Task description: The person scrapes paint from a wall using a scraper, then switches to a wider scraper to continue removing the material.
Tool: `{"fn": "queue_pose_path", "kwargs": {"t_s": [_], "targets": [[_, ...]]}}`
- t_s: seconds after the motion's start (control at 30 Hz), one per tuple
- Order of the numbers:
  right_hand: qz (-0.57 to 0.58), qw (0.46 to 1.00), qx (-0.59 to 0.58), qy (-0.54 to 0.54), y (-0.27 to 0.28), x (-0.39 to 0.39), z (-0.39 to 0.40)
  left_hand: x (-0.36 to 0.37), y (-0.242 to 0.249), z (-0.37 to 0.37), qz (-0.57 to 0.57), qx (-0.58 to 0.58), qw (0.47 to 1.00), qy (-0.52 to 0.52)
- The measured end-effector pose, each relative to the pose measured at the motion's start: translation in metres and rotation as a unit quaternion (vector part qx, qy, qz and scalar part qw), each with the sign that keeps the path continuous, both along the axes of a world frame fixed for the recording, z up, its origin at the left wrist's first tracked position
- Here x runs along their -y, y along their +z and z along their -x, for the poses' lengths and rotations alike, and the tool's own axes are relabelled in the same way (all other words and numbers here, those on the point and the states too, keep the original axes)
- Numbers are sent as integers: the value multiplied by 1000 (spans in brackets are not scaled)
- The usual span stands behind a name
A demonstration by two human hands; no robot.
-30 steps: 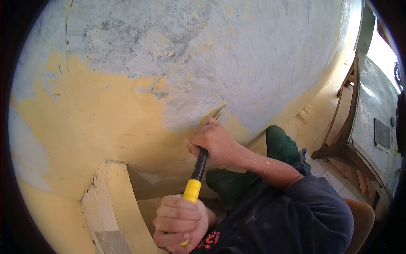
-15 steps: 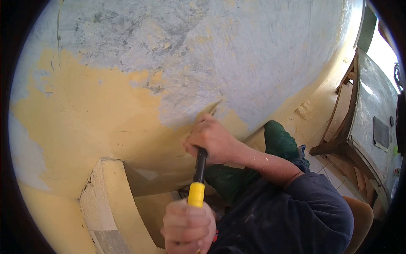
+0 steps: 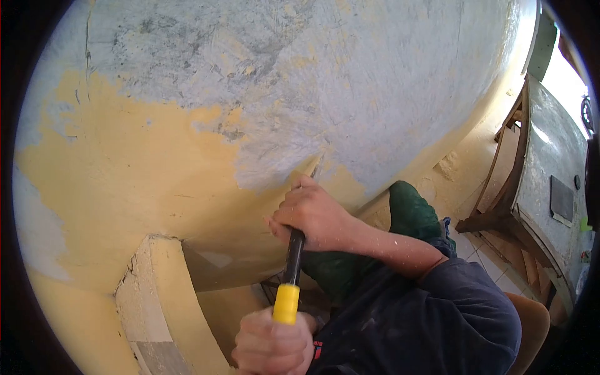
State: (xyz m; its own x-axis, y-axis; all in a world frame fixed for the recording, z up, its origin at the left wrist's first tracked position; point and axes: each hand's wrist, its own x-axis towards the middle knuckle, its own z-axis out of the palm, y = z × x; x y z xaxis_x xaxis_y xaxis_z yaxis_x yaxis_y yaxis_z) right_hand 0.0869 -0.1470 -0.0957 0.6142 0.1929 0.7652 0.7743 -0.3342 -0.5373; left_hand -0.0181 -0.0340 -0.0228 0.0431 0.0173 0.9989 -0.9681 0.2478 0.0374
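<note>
A long-handled scraper [image 3: 292, 257] with a black shaft and a yellow collar slants up to the wall [image 3: 169, 156]. My right hand [image 3: 315, 212] wraps around its upper shaft, close to the head. Lower down, my left hand [image 3: 275, 344] is closed around the handle end, just below the yellow collar. The scraper's narrow head pokes out beyond my right fingers, at the border between yellow paint and bare grey-white surface. How firmly the edge touches the wall cannot be made out.
A worn table [image 3: 544, 156] with a dark flat square [image 3: 562, 199] stands at the right. A chipped ledge [image 3: 150, 294] juts from the wall at lower left. My legs in green trousers [image 3: 412, 215] are close beside the wall, and a brown chair back [image 3: 531, 331] shows behind me.
Both hands and the scraper have shifted slightly down in the view, drawing the head back a little along the wall. Both grips stay closed.
</note>
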Motion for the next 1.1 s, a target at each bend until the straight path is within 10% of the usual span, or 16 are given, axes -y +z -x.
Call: {"fn": "queue_pose_path", "kwargs": {"t_s": [1.1], "targets": [[-27,999,-4,21,-3,-9,1,-7,-1,-7,-41,-11,999,-3]]}}
